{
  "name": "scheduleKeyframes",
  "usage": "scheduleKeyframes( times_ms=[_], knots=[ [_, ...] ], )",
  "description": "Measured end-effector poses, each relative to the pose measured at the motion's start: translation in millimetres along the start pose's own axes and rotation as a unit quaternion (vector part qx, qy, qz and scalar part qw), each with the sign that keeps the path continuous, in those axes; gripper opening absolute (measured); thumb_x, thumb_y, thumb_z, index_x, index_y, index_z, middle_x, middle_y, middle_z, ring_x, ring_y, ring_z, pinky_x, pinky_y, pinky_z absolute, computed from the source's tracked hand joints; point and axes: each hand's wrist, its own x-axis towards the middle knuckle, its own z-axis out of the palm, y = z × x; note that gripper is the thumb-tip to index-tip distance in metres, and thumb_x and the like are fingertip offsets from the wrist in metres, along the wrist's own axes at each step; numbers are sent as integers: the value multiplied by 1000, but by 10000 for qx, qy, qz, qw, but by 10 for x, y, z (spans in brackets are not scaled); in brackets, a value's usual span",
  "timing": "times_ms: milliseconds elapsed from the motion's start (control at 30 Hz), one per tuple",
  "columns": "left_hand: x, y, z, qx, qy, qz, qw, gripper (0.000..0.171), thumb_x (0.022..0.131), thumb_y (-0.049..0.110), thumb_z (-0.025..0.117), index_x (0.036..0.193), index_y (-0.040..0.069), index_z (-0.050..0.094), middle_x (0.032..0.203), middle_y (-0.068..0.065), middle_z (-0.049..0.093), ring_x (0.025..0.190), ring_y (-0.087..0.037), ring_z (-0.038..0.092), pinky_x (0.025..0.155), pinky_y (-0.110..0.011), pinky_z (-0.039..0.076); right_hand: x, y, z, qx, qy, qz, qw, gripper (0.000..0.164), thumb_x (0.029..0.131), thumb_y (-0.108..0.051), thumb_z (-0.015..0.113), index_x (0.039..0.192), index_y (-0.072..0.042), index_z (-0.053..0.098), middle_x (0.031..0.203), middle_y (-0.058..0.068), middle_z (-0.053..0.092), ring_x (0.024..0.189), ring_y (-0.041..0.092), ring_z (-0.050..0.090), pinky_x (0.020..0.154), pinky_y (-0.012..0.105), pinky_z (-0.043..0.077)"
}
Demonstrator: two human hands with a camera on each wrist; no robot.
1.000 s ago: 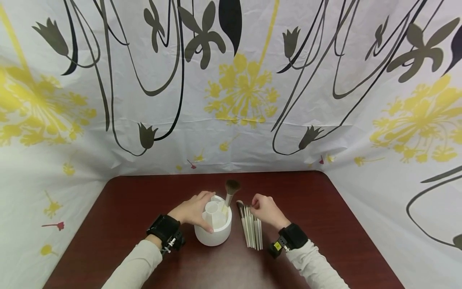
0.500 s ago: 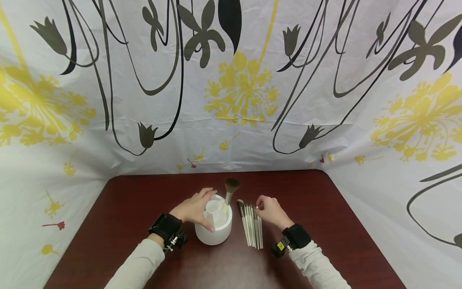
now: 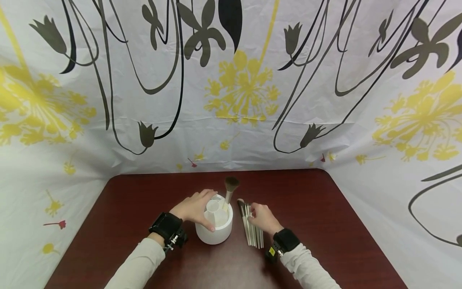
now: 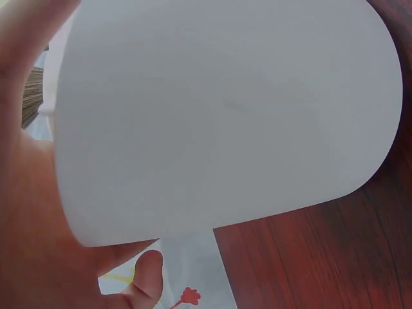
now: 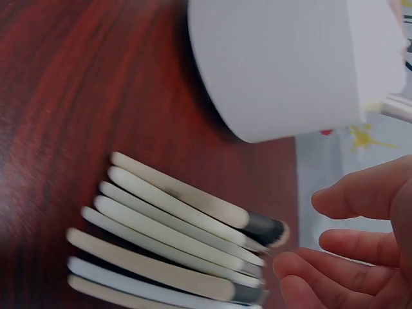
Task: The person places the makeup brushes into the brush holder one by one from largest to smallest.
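A round white makeup brush holder (image 3: pixel 213 237) with inner compartments stands on the table, and my left hand (image 3: pixel 192 207) grips it across the rim from the left. One large makeup brush (image 3: pixel 231 185) stands in it, dark bristles up. To the right, several makeup brushes (image 3: pixel 254 235) with pale handles lie side by side in a row, bristle ends away from me. My right hand (image 3: pixel 264 218) is over the bristle ends of this row. In the right wrist view its thumb (image 5: pixel 351 193) and fingers are apart, with nothing between them.
The dark red wooden table (image 3: pixel 151 196) has rounded far corners. Behind it and at both sides hangs a white cloth (image 3: pixel 245 148) with yellow and grey flower prints. Black camera straps (image 3: pixel 286 240) sit on both wrists.
My right hand first shifts slightly right, then comes back left and a little nearer over the brush row. My left hand stays on the holder, which has barely moved.
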Motion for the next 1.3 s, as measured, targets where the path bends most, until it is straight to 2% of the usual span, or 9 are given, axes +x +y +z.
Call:
scheduleKeyframes(
  times_ms=[200,433,600,800,1067,1167,1300],
  knots=[
    [-9,8,-31,-21,-72,-40,10000,112,50,60,78,141,19,28,139,-5,33,119,-30,39,85,-49,42,28,-10,129,-320,43,-4,9995,19,71,-9,67,86,1,58,69,4,51,58,13,44,51,27,38],
    [-13,27,-62,-40,-71,-174,9998,111,48,60,80,140,21,31,132,-6,36,112,-30,42,82,-52,40,48,-14,232,-495,-109,369,9980,33,72,-16,72,95,2,59,77,7,59,60,14,50,52,30,42],
    [-8,44,-58,84,-53,-310,9995,111,47,61,79,140,21,32,128,-6,37,107,-30,43,80,-52,39,33,-26,275,-633,-103,591,9962,32,71,-18,74,93,1,58,75,7,59,57,14,49,50,29,42],
    [-7,58,-75,46,-70,-361,9993,109,47,61,79,138,20,35,131,-6,35,108,-31,42,80,-52,40,48,-20,309,-731,-83,626,9953,29,71,-18,74,89,0,59,69,4,55,54,13,46,48,28,40],
    [-11,34,-84,129,-127,-196,9996,110,48,61,79,138,16,35,136,-5,35,115,-31,39,82,-53,40,41,-5,360,-849,-29,564,9948,26,69,-18,74,81,-3,57,62,1,49,53,14,46,47,30,39],
    [-1,8,-61,140,-115,-29,9998,114,47,61,79,140,14,32,141,-8,31,123,-31,34,88,-53,38,29,7,394,-892,1,509,9947,26,69,-19,75,78,-5,56,62,1,49,53,14,47,47,30,39],
    [27,-18,-44,-62,-206,297,9993,117,50,57,80,142,8,28,146,-14,24,132,-32,26,96,-51,34,32,29,430,-977,11,524,9938,25,68,-19,76,76,-6,55,62,0,50,53,13,47,46,29,39]
  ],
)
